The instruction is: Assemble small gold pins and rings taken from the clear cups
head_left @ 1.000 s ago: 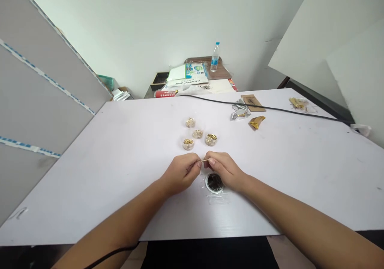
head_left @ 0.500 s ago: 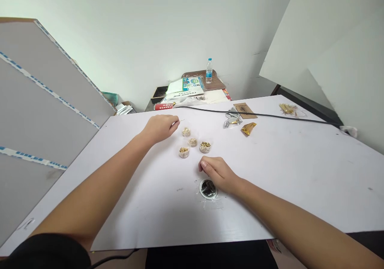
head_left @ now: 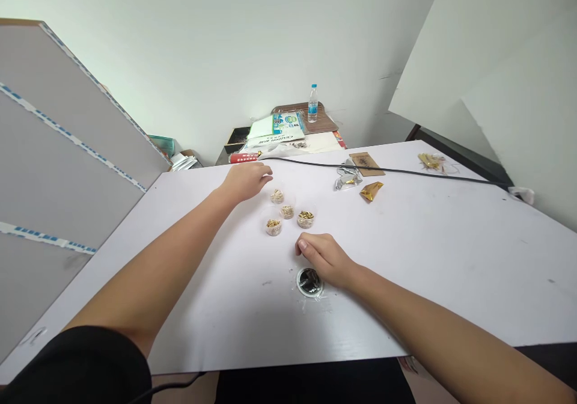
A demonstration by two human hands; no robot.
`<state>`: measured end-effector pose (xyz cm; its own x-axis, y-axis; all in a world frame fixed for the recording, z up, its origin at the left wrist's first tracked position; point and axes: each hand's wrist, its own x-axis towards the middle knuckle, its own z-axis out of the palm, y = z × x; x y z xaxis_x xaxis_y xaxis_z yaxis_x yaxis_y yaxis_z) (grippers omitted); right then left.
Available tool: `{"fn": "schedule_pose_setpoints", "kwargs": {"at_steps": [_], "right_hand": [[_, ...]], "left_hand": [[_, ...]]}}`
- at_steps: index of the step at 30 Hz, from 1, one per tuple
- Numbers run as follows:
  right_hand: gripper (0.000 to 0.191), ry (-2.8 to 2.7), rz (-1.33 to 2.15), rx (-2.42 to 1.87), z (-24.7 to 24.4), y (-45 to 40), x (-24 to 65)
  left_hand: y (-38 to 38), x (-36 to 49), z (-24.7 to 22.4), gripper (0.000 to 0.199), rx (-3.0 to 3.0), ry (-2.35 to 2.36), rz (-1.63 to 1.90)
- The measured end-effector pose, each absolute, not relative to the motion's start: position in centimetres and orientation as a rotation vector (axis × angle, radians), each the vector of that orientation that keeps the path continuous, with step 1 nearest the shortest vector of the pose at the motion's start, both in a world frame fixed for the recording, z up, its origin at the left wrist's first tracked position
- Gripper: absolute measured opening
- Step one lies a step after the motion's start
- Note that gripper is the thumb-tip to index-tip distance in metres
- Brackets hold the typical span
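While your two hands are well apart, your left arm stretches toward the far edge of the white bench (head_left: 428, 260), and your left hand (head_left: 246, 180) is close to that edge, its fingers bent downward. You cannot tell from this view whether its fingertips pinch anything. Your right hand (head_left: 327, 258) is nearer the bench's near edge, loosely curled with the thumb along the bent forefinger; whether something small is inside it is hidden.

Between your hands, around the middle of the bench, four small clear tubs of gold-coloured pieces sit in a loose cluster. The rear tub (head_left: 277, 196) is nearest your left hand, just to its right; the middle tub (head_left: 287, 212) comes next, with the left tub (head_left: 273, 226) and the right tub (head_left: 305, 219) in front. The right tub is the one closest to your right hand.

Just beside your right hand, toward the near edge, a round black disc (head_left: 309, 282) with a white rim lies flat with clear tape about it.

Toward the far right corner you have a silver packet (head_left: 347, 180), a gold packet (head_left: 372, 192) and a brown card (head_left: 367, 163), with a black cable (head_left: 437, 175) running across toward the right edge.
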<state>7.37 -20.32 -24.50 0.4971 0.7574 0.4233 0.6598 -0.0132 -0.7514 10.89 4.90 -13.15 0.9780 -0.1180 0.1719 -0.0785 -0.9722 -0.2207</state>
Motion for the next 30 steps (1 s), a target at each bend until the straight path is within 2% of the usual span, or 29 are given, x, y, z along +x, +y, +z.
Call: {"fn": "schedule_pose_setpoints", "kwargs": {"at_steps": [5, 12, 18, 23, 30], "right_hand": [[0.045, -1.172, 0.076, -1.737, -24.3, -20.4, 7.5], [0.062, -0.900, 0.003, -1.684, -24.4, -21.0, 8.7], [0.072, -0.591, -0.032, -1.554, -24.7, -21.1, 9.9], [0.072, -0.393, 0.031, -1.447, -24.6, -20.7, 10.7], [0.073, -0.372, 0.076, -1.458, -24.5, -20.6, 11.2]], "left_hand": [[3.9, 9.0, -12.4, 0.027, -3.275, 0.342, -0.355], [0.6, 9.1, -11.6, 0.025, -3.215, 0.726, 0.153], [-3.3, 10.7, -12.5, 0.024, -2.939, 0.709, 0.286], [-6.1, 11.6, -13.1, 0.027, -2.706, 0.553, 0.363], [-7.2, 12.2, -14.2, 0.028, -2.664, 0.569, 0.343]]}}
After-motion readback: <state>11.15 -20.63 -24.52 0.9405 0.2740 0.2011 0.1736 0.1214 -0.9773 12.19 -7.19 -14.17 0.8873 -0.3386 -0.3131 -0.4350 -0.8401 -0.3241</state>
